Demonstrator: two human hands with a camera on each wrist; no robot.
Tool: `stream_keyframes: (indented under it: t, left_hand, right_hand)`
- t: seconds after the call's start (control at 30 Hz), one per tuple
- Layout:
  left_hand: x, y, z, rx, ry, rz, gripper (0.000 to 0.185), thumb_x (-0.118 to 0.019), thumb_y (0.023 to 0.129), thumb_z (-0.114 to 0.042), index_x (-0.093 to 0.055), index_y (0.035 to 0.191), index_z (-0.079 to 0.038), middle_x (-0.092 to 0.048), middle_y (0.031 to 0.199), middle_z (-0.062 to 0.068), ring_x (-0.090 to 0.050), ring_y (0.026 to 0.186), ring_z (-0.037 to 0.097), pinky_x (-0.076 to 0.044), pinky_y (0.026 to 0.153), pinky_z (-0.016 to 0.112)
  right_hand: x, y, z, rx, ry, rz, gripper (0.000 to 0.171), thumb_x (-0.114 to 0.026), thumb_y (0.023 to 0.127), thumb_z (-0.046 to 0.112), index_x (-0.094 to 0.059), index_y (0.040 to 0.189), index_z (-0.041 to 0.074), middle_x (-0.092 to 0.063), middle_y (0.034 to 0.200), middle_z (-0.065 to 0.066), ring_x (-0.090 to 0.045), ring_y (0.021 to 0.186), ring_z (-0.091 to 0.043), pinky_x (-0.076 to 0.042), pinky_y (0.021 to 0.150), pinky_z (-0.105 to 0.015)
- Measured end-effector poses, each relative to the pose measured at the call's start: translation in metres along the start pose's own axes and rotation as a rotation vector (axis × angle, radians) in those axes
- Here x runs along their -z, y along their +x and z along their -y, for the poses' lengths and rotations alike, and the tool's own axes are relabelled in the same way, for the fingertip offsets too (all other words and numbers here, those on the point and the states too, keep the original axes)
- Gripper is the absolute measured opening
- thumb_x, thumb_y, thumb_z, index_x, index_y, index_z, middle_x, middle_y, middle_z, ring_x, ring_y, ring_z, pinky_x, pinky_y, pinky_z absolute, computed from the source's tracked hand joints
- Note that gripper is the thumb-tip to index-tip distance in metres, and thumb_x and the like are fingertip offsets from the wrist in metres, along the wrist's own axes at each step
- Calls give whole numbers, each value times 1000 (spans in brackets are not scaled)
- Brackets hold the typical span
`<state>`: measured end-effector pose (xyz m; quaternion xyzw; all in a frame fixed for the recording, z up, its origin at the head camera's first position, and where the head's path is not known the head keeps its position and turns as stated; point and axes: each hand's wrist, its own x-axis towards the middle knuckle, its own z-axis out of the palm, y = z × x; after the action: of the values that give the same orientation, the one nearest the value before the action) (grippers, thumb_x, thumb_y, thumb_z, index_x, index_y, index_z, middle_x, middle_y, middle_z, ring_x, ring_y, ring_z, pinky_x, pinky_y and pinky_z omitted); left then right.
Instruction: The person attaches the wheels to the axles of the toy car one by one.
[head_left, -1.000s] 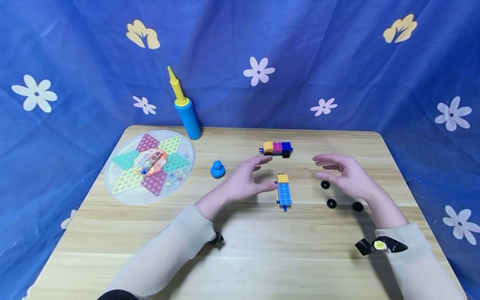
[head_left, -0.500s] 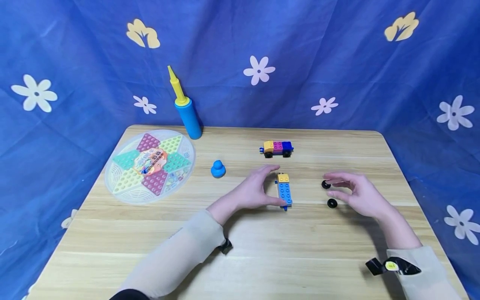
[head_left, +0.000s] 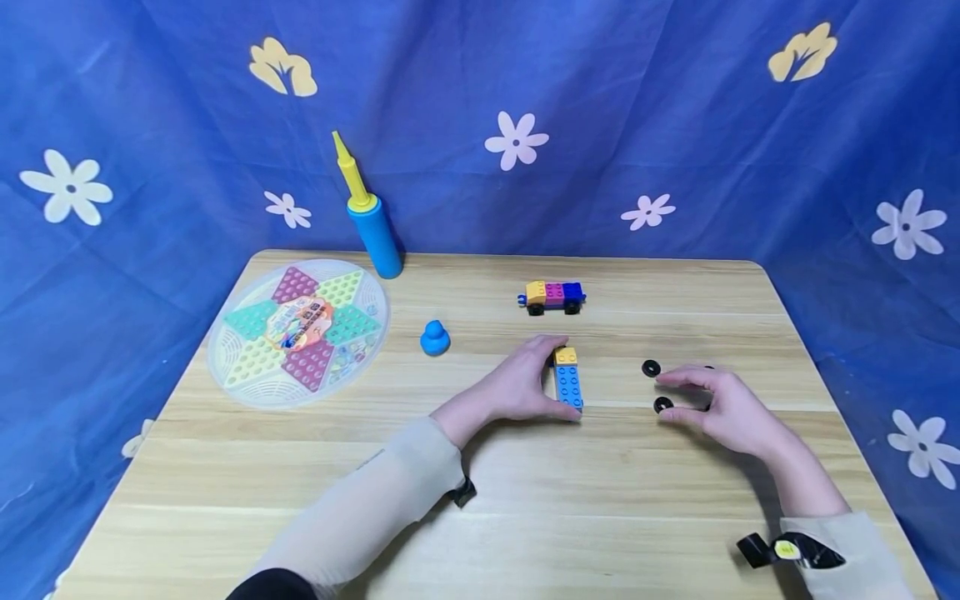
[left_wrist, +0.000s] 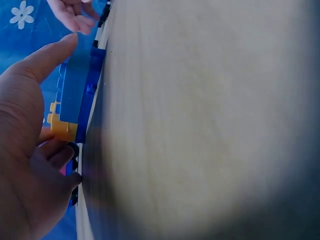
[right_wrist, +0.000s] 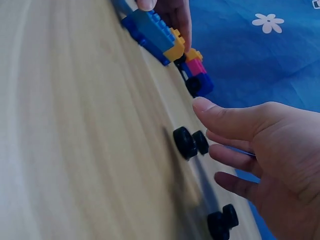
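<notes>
My left hand spans a blue and yellow toy brick car body lengthwise, thumb at its near end and fingers at the yellow far end. In the left wrist view, the fingers lie against the yellow brick. The body sits on the table. My right hand hovers over small black toy wheels, with thumb and fingers apart. One wheel shows between its fingertips in the head view. In the right wrist view, several wheels, among them a near one, lie apart from the fingers.
Behind stands another toy brick car in yellow, pink and dark blue, with wheels on. A blue knob-shaped piece, a round Chinese checkers board and a blue and yellow hand pump are to the left. A blue curtain hangs behind.
My left hand has moved right and slightly nearer, onto the car body, which stays in place. My right hand has moved nearer and lower over the wheels.
</notes>
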<state>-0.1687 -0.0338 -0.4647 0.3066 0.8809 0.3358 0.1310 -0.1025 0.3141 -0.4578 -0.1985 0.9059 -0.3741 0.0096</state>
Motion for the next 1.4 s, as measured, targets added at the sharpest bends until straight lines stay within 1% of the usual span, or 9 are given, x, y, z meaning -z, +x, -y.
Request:
stream_keyframes:
  t: [0.27,0.4,0.5,0.63,0.7,0.97,1.1,1.23,1.4]
  left_hand:
    - [-4,3,-2,32,43,6,121,-95,70,-61,-38,161,-5,-41,160,11,-40,148,26,-32,123,37]
    - [-5,4,-3,46,56,19,120,-95,69,-59,-38,160,-4,-40,160,12,-38,148,27,-32,123,37]
    - [-5,3,-2,49,54,18,117,-95,70,-57,-39,159,-4,-42,159,11,-39,147,26,-32,123,36]
    - [-3,1,-1,37,30,2,116,-96,70,-55,-39,158,-5,-42,159,9,-41,146,24,-32,122,35]
    - [0,0,-1,25,10,-6,117,-96,69,-55,-39,159,-6,-40,162,7,-40,148,23,-32,123,35]
    - [16,-15,-6,0,-92,-55,122,-99,69,-46,-32,165,-13,-39,164,3,-42,147,24,-35,121,44]
    - [23,-26,-8,-72,-148,-119,119,-100,70,-39,-32,165,-17,-37,165,1,-41,147,20,-36,121,43]
    - [28,-34,-11,-173,-214,-167,112,-101,71,-27,-37,162,-16,-33,166,-2,-42,145,17,-42,116,35]
    - [36,-44,-17,-235,-199,-197,112,-101,71,-22,-38,164,-18,-31,170,-6,-36,152,16,-43,116,37]
  right_hand:
    - [-8,-5,-13,65,-36,-24,45,-99,76,19,-79,116,10,-73,112,3,-64,107,-16,-43,94,-11]
    - [-11,-5,-17,94,-72,-28,42,-98,77,18,-80,115,12,-74,109,6,-62,102,-15,-46,88,-19]
    - [-14,-5,-18,100,-104,-22,38,-96,80,19,-80,115,14,-73,106,10,-61,98,-14,-41,86,-26]
    - [-15,-6,-18,108,-99,-4,32,-92,84,16,-80,113,13,-71,104,11,-62,96,-12,-42,83,-26]
    - [-15,-6,-17,110,-82,-2,30,-91,86,13,-80,113,12,-70,104,10,-63,94,-12,-46,80,-23]
    - [-14,-2,-6,103,-36,-29,27,-87,89,8,-77,113,12,-68,102,9,-63,88,-11,-51,72,-24]
    - [-14,3,5,115,-8,-27,27,-86,90,6,-76,115,11,-68,103,8,-64,86,-10,-52,70,-24]
    - [-15,6,19,128,42,-19,28,-85,90,5,-74,115,11,-69,101,9,-65,83,-10,-53,72,-23]
    - [-18,11,38,161,149,-19,32,-83,90,-1,-73,119,9,-70,101,7,-66,85,-12,-53,76,-22]
